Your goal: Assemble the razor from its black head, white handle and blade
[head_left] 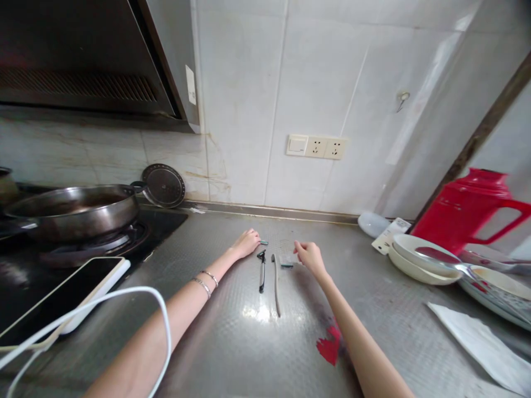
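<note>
My left hand [247,243] rests on the steel counter with its fingers curled. A small green-ended piece [264,242] pokes out at its fingertips. My right hand [310,256] is closed in a pinch just above the counter; what it holds, if anything, is too small to make out. Beside it lies a clear plastic packet [286,258] with a dark green strip [287,266]. Between my hands are a slim pen-like thing [262,272] with a clear body and black ends, and a long white stick [277,287] with a dark head, like a toothbrush.
At left, a steel pan [74,213] stands on the stove, with a phone [70,298] and white cable [164,309] nearer. Bowls [423,265], a red thermos jug [460,210] and a white paper [477,342] are at right. A red patch [329,345] marks the counter [232,337].
</note>
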### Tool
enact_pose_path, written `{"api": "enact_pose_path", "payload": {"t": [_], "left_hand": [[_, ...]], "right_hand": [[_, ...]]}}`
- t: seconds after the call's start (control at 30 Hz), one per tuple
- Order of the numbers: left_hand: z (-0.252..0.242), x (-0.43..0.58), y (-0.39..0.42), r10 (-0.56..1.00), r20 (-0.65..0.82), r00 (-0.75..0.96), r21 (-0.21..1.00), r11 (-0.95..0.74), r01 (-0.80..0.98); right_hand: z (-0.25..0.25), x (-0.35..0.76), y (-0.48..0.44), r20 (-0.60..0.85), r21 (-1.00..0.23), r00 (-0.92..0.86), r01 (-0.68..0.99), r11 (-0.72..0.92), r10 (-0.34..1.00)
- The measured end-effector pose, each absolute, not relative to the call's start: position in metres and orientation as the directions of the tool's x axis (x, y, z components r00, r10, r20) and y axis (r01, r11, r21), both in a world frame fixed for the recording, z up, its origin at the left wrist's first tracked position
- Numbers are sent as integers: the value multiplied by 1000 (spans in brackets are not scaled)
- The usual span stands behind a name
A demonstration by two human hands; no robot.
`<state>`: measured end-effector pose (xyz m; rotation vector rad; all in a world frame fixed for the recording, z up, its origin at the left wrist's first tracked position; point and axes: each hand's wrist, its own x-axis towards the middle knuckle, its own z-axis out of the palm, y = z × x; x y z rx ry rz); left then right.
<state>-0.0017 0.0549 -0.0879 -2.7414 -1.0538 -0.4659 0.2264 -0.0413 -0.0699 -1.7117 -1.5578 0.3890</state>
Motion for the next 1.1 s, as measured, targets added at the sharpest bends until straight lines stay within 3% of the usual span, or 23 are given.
{"api": "enact_pose_path", "payload": {"t": [0.1,0.27,0.4,0.57,0.73,0.93,1.1], "left_hand": [[-88,-3,55,616,373,694,-3,-747,665],[-86,-3,53,720,420,553,258,-679,688],[-70,-2,40,746,410,525,406,-665,627],[-43,-5,9,715,313,625,488,-686,540],[-35,-10,-10,760,256,598,585,-614,530],[-34,-8,-14,768,212,604,643,-575,506],[-34,-6,-15,751,190,633,685,-563,462]], "right_hand": [[-71,226,-41,274,-702,197,710,55,941],[-72,227,-40,318,-681,154,723,113,936],[-66,222,-41,418,-671,59,693,265,906],[-55,202,-50,446,-713,-105,559,424,889],[-50,185,-57,448,-687,-199,548,478,872],[-52,183,-57,447,-674,-204,564,477,871],[-51,190,-53,362,-748,-222,510,424,905]]}}
